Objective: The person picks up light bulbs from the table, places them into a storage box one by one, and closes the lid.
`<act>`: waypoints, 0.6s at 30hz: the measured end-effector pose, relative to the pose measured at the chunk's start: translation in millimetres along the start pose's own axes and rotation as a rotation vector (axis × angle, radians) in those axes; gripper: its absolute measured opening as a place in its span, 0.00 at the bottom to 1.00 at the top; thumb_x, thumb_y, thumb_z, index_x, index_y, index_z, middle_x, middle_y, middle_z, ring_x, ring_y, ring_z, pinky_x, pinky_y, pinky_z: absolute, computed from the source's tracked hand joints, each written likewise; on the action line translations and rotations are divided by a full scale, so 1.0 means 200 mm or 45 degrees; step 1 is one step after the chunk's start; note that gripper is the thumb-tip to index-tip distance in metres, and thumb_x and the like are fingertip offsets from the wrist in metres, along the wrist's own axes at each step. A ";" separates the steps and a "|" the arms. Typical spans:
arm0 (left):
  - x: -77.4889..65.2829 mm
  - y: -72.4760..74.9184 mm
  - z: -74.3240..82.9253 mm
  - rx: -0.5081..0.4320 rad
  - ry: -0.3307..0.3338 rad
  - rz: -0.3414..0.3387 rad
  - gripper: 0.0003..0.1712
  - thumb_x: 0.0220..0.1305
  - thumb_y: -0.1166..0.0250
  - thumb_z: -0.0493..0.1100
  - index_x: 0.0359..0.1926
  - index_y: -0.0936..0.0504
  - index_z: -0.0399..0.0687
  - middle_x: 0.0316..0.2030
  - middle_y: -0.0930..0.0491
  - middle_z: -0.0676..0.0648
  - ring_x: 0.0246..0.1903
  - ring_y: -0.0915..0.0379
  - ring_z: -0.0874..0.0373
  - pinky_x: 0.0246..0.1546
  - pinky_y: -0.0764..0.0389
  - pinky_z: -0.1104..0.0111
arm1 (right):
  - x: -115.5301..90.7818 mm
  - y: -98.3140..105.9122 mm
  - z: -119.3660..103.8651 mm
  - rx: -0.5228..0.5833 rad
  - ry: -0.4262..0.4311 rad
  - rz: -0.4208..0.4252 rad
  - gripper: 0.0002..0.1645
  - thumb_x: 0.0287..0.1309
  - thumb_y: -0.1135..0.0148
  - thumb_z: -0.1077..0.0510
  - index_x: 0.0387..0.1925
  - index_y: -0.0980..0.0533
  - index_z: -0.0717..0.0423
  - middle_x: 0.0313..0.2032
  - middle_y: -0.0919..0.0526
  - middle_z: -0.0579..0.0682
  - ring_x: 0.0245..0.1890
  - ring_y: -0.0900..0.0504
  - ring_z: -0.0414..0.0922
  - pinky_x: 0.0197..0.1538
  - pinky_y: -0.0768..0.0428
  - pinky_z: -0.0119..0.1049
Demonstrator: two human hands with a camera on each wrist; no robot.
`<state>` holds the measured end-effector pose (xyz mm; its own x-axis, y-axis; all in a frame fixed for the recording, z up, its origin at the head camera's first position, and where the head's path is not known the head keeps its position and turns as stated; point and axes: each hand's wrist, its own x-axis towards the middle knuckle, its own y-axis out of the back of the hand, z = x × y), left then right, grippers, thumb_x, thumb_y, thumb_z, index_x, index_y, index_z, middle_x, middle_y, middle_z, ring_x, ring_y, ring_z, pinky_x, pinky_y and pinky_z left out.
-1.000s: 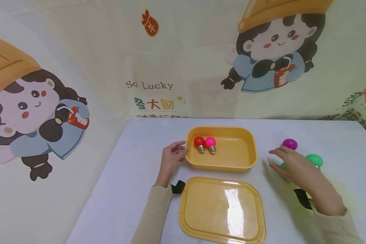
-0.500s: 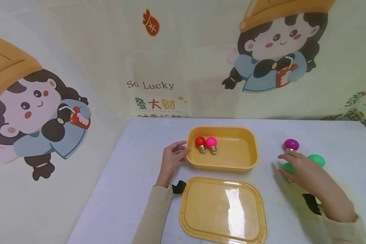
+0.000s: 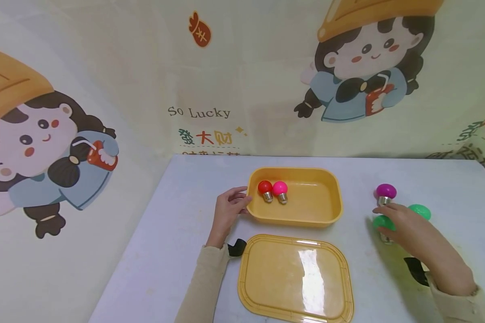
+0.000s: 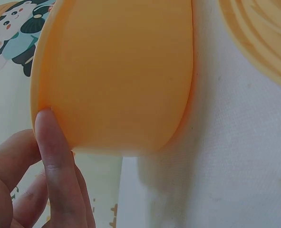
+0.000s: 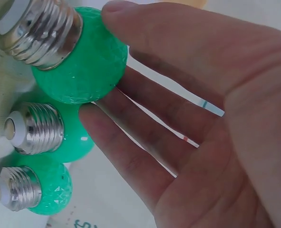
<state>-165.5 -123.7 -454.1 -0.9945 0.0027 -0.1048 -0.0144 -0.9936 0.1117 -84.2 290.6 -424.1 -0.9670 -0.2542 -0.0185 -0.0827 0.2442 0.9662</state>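
My right hand [image 3: 412, 231] has its thumb and fingers round the globe of a green light bulb [image 5: 83, 59] with a silver screw base; in the head view this bulb [image 3: 384, 222] lies at the right of the table. Two more green bulbs lie beside it in the right wrist view, a middle bulb [image 5: 76, 137] and a lower bulb [image 5: 52, 187]. Just beyond my fingers is a purple bulb [image 3: 386, 192]. My left hand [image 3: 228, 211] holds the left end of a yellow box [image 3: 295, 221], fingertips at its rim. Inside the box lie a red bulb [image 3: 265, 187] and a pink bulb [image 3: 280, 188].
A yellow lid [image 3: 295, 278] lies flat on the white table [image 3: 157, 251], in front of the box. A printed cloth [image 3: 262, 89] hangs behind and at the left of the table.
My right hand has moved right and toward me, away from the box, and its thumb and fingers have closed round the green bulb. The left hand stays at the box.
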 end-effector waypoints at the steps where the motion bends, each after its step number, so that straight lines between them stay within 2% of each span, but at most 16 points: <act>1: 0.00 0.00 0.00 0.001 0.001 0.001 0.20 0.61 0.29 0.37 0.54 0.17 0.43 0.41 0.18 0.41 0.36 0.18 0.47 0.30 0.13 0.69 | 0.00 0.00 0.00 -0.001 -0.001 -0.003 0.27 0.45 0.23 0.63 0.48 0.21 0.69 0.50 0.22 0.74 0.51 0.24 0.71 0.50 0.22 0.65; 7: 0.00 0.00 -0.01 -0.013 -0.006 -0.007 0.19 0.60 0.29 0.37 0.54 0.17 0.42 0.41 0.18 0.41 0.36 0.18 0.47 0.29 0.13 0.67 | 0.01 -0.02 0.02 -0.001 0.007 -0.032 0.26 0.44 0.22 0.64 0.46 0.21 0.70 0.47 0.20 0.72 0.49 0.22 0.69 0.49 0.21 0.64; 14: 0.00 0.00 0.00 -0.020 -0.002 -0.012 0.20 0.60 0.29 0.37 0.55 0.17 0.42 0.41 0.18 0.41 0.34 0.18 0.53 0.30 0.13 0.66 | 0.01 -0.03 0.03 0.020 0.096 0.028 0.19 0.42 0.23 0.66 0.40 0.18 0.67 0.42 0.16 0.65 0.46 0.20 0.66 0.48 0.20 0.62; 18: 0.00 0.00 0.00 -0.009 0.001 -0.012 0.21 0.61 0.29 0.37 0.55 0.18 0.42 0.42 0.18 0.40 0.34 0.19 0.53 0.31 0.13 0.66 | 0.01 -0.03 0.03 0.025 0.092 0.006 0.18 0.43 0.23 0.67 0.39 0.18 0.66 0.41 0.16 0.64 0.45 0.20 0.65 0.48 0.20 0.62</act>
<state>-166.0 -124.6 -454.8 -0.9943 0.0119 -0.1064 -0.0231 -0.9943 0.1041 -87.9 294.3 -431.2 -0.9475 -0.3196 0.0057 -0.0832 0.2639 0.9610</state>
